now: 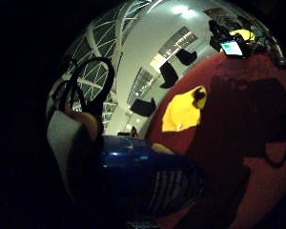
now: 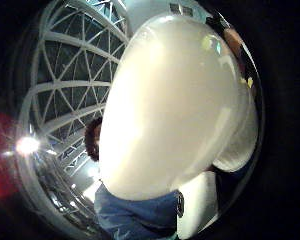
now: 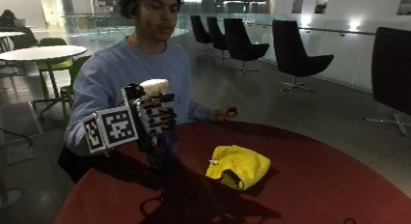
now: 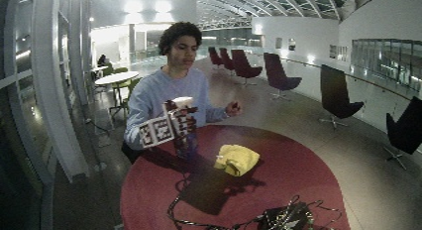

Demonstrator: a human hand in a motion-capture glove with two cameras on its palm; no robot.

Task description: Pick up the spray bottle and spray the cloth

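Observation:
In the outside view my gloved right hand (image 3: 158, 119) grips a spray bottle, held upright above the left part of the round red table (image 3: 314, 185). The bottle's white spray head (image 3: 154, 85) sticks out above the fingers and its blue body (image 3: 166, 147) hangs below them. A crumpled yellow cloth (image 3: 239, 165) lies on the table to the right of the bottle, apart from it. The white head (image 2: 175, 105) fills the thumb side palm view. The little finger side view shows the blue body (image 1: 143, 176) close by and the cloth (image 1: 183, 112) beyond it.
The person's bare left hand (image 3: 226, 112) is held as a fist over the table's far edge. A dark device with cables (image 4: 284, 217) sits at the table's near edge. Black chairs (image 3: 295, 52) stand behind, off the table.

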